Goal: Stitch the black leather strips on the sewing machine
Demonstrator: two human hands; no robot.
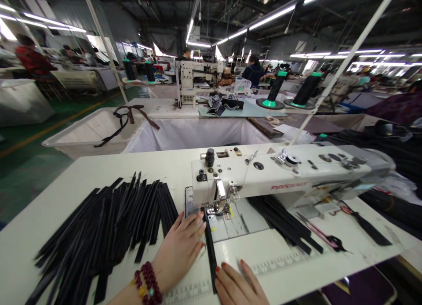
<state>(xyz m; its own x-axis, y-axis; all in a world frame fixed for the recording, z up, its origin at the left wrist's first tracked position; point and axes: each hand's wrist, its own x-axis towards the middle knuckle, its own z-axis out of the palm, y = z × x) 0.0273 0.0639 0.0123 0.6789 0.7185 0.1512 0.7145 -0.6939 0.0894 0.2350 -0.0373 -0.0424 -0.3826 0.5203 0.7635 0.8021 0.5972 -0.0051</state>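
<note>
A narrow black strip runs from under the presser foot of a white sewing machine toward me. My left hand lies flat on the table along the strip's left side, its fingertips close to the presser foot. Near the strip's front end, my right hand rests with fingers stretched out, the fingertips at its right edge. To the left of my left hand spreads a large pile of black strips. More black strips lie under the machine arm.
Pink-handled scissors and a dark tool with a red ring handle lie at the right. A printed ruler scale runs along the table's front. Behind stand a white-lined bin, another sewing machine and black thread cones.
</note>
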